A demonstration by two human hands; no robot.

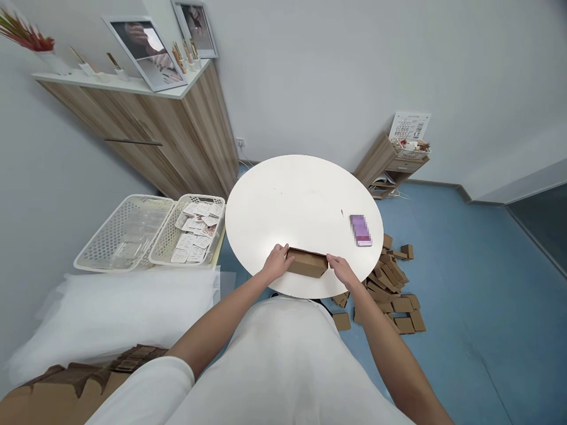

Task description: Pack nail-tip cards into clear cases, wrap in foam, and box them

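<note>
At six o'clock on white table (305, 200), my left hand (277, 262) and right hand (342, 270) pinch carton (308, 265) ends; uneven squeeze could buckle walls!

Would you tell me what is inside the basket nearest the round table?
In the white perforated basket are heaped white printed cards or packets; whatever lies beneath them is covered.

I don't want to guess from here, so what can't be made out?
All in the head view:
Cardboard box: underside, facing away.
Left hand, right hand: palms, behind the hands' backs.
Phone: screen, pixelated.
Packets: print, too small.
Floor cartons: some behind the tabletop.
Brown cardboard, lower left: cut off by the picture's edge.
</note>
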